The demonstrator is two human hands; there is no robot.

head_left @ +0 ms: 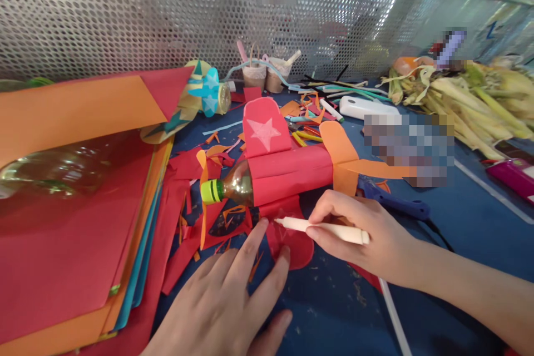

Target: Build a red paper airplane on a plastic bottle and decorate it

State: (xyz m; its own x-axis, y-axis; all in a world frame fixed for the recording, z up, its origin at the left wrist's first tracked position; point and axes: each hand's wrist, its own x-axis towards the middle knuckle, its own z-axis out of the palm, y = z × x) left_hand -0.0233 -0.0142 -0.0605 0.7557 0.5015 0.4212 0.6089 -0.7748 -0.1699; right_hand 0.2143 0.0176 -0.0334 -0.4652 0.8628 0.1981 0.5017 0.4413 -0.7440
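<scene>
A plastic bottle wrapped in red paper (292,175) lies on its side as a model airplane, its lime-green cap (212,191) pointing left. Orange paper strips form a propeller behind the cap, and orange tail pieces (340,142) sit at the right end. The far red wing (267,129) bears a pale star. My right hand (367,228) grips a white marker (294,225), its tip at the near red wing (299,255), where faint lines show. Fingers spread, my left hand (227,295) rests with its fingertips at that wing's left edge.
Stacked coloured paper (83,267) and a clear bottle fill the left. Red and orange scraps lie around the airplane. Behind are another decorated bottle (211,94), two small cups and a white case (367,107). A blue-handled tool (396,200) and corn husks (467,105) are at right.
</scene>
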